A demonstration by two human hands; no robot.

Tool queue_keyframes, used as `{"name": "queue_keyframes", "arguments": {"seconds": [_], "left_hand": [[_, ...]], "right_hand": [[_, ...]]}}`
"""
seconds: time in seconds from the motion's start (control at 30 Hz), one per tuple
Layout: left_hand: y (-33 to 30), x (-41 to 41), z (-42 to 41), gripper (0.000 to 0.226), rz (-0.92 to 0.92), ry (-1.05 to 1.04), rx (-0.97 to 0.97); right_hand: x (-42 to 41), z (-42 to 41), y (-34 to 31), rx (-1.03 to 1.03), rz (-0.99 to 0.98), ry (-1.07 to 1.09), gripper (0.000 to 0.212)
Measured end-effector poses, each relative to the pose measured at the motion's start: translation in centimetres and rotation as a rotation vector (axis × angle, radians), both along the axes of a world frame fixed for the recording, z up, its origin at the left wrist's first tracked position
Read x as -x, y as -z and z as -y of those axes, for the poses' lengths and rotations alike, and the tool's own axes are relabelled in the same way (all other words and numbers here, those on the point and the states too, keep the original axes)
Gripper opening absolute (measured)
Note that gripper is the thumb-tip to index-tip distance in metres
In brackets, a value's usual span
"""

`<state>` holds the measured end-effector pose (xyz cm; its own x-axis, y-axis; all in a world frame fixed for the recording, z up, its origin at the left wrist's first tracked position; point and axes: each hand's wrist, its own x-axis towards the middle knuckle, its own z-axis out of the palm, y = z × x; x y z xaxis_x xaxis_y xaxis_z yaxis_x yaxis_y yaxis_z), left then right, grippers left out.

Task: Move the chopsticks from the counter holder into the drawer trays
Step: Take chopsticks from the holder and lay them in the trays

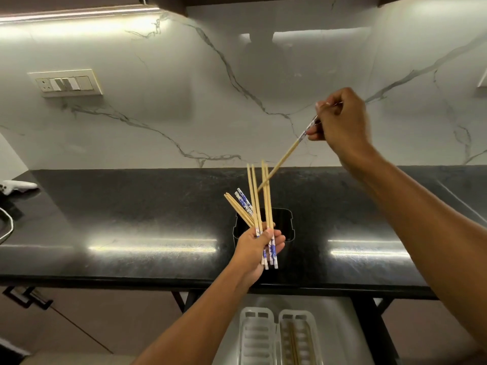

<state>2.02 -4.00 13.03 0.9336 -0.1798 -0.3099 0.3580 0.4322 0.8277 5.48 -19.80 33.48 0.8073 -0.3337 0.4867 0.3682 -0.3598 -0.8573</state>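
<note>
My left hand (pixel 257 243) is palm-up over the near part of the black desk (pixel 131 206), its fingers (pixel 276 239) curled loosely round a bunch of chopsticks (pixel 259 206). The bunch fans out: several bare wooden tips stand up and lean to the far side, a few blue-and-white ends slant off to the left, and more patterned ends stick out below my palm toward the near edge. Just behind that hand sits the black holder (pixel 286 222); I cannot tell whether anything is left in it.

My right hand (pixel 340 119) is raised higher and to the right, in front of the marble wall (pixel 184 101). Its fingers pinch one chopstick (pixel 287 156) by the patterned end, and the wooden tip slants down to the left, crossing the upright tips of the bunch.

Below the desk edge the drawer (pixel 340 312) is open, with two white trays (pixel 257 335) side by side. The right tray holds a few chopsticks lying lengthwise. A switch plate (pixel 66 83) is on the wall at far left.
</note>
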Motion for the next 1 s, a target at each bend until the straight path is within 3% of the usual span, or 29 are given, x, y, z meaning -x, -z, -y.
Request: {"name": "queue_keyframes", "arguments": {"seconds": [0.13,0.27,0.5,0.57,0.7,0.87,1.0], "left_hand": [[-2.5,-1.5,-0.2,0.016,-0.046,-0.075,0.200],[-4.9,-2.5,-0.6,0.017,-0.052,-0.115,0.296],[-5.5,-3.1,-0.6,0.020,0.040,-0.117,0.313],[-5.4,-2.8,-0.5,0.020,0.070,-0.104,0.290],[-5.1,-2.3,-0.4,0.018,0.148,-0.075,0.181],[-4.6,-2.1,0.1,0.020,0.223,-0.036,0.025],[-3.7,-1.8,1.1,0.018,0.292,-0.023,-0.115]], "right_hand": [[2.1,-0.8,1.7,-0.071,0.056,-0.056,0.008],[4.2,-2.7,6.8,-0.041,-0.018,-0.046,0.013],[7.0,-4.8,15.1,0.195,-0.134,-0.014,0.009],[7.2,-5.1,16.2,0.276,-0.137,-0.022,0.004],[7.3,-5.4,17.1,0.310,-0.185,-0.104,0.019],[7.4,-4.8,17.5,0.342,-0.263,-0.138,0.015],[7.0,-3.4,17.0,0.436,-0.304,0.005,0.012]]}}
